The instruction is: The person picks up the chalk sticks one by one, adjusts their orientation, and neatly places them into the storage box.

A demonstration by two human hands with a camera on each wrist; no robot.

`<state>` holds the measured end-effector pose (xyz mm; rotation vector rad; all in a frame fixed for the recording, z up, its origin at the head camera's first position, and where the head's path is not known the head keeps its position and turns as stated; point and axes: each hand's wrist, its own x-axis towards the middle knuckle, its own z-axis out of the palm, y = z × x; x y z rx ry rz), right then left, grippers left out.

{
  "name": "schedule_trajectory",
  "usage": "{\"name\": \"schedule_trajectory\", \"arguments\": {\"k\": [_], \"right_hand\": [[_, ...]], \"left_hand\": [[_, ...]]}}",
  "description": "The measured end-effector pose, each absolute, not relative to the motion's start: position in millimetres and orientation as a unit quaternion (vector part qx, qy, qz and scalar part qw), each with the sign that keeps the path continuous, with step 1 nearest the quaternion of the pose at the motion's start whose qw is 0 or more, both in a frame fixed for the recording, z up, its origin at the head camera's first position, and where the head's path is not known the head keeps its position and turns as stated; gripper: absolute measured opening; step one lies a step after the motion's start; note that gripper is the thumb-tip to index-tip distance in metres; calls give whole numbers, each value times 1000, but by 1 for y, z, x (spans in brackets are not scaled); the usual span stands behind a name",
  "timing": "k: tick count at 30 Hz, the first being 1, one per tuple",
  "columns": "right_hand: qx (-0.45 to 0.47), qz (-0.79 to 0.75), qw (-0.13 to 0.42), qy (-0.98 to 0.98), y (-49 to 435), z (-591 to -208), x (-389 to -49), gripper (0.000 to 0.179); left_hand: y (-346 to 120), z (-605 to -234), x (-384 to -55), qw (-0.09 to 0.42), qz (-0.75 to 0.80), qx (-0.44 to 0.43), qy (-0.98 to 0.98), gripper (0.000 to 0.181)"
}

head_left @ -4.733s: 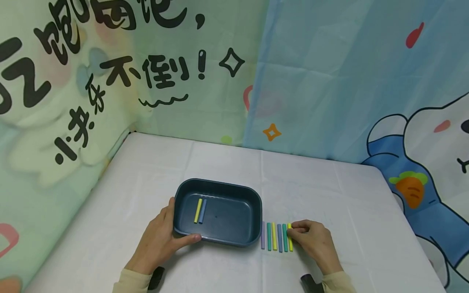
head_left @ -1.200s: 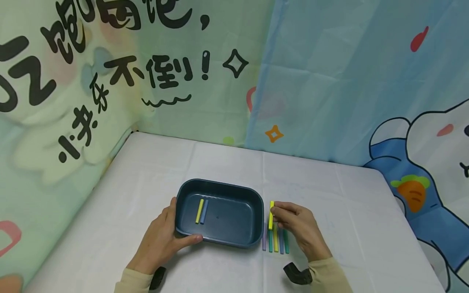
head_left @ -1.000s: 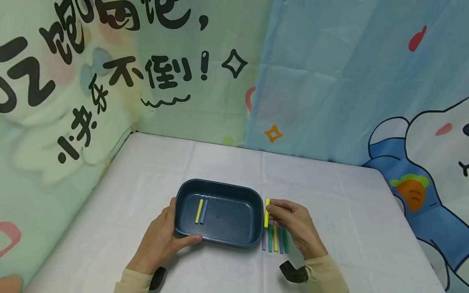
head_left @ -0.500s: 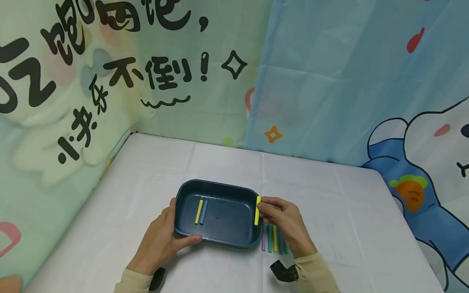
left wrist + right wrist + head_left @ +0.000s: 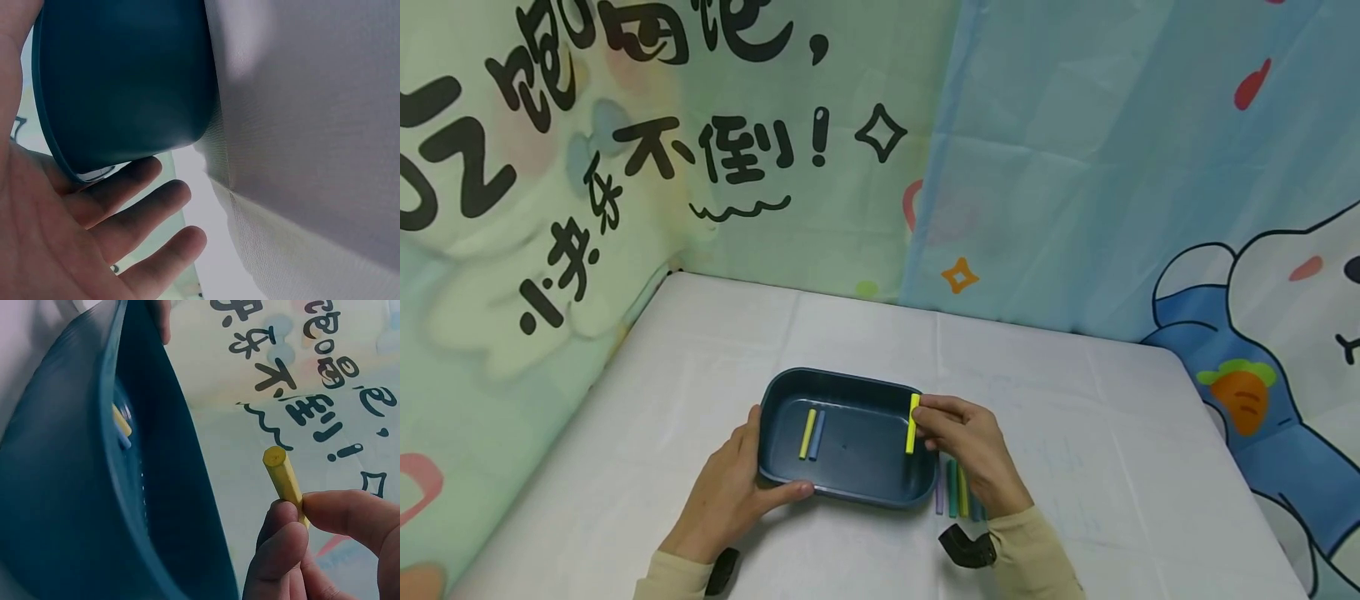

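My left hand point(image 5: 722, 483) holds a dark blue plastic tray point(image 5: 865, 471) by its near left corner, thumb along the front rim and fingers against the left side. In the left wrist view the other fingers point(image 5: 144, 219) lie spread beside the outer wall. A yellow chalk stick point(image 5: 913, 425) is pinched upright between the thumb and fingertips of my right hand point(image 5: 966, 446), over the tray's right end. Its flat end shows in the right wrist view. Inside the tray, a yellow chalk stick point(image 5: 807, 433) and a blue one point(image 5: 817, 435) lie side by side.
Right of the tray is a row of chalk: purple point(image 5: 939, 496), green point(image 5: 952, 489), yellow point(image 5: 963, 493) and blue point(image 5: 977, 508), partly hidden by my right hand. Black wrist cameras point(image 5: 967, 547) sit at both wrists. Printed cloth walls point(image 5: 805, 242) border the white table point(image 5: 1112, 467).
My right hand picked up the rightmost yellow chalk stick from the row, lifted it and carried it left over the tray's right rim. The left hand and tray stayed nearly still.
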<state>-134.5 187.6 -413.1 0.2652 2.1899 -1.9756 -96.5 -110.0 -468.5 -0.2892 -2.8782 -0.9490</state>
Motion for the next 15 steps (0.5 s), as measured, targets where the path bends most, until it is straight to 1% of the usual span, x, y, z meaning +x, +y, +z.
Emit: {"name": "schedule_trajectory", "arguments": {"k": [6,15], "right_hand": [[91,-665,93,736,174,-403,-136,42],[95,-668,80,733,163,-414,-144,39]], "left_hand": [[-110,-469,-96,52,-315,-95,-943,125],[-110,-469,-96,47,-316,-89,-943,125]]}}
